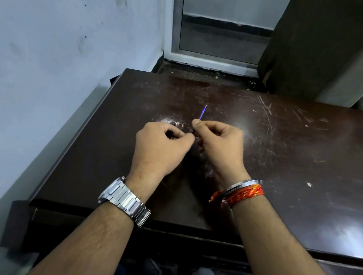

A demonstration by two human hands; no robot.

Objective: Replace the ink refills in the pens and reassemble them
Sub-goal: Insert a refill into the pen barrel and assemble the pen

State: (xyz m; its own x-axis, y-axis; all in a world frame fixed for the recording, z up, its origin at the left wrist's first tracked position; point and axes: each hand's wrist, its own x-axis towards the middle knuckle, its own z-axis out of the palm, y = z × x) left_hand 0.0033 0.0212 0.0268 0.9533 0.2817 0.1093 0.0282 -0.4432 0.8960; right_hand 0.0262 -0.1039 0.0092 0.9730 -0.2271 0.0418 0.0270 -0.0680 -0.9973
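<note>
A thin blue ink refill sticks up and away from my right hand, which pinches its lower end between thumb and fingers. My left hand is curled close beside it, fingertips touching near the refill's base, gripping a small dark pen part that is mostly hidden by the fingers. Both hands hover over the dark brown table. A clear pen piece lies on the table just beyond my left hand, partly hidden.
The table is scratched, with its left edge near a pale blue wall. A window frame and a dark curtain stand behind the far edge.
</note>
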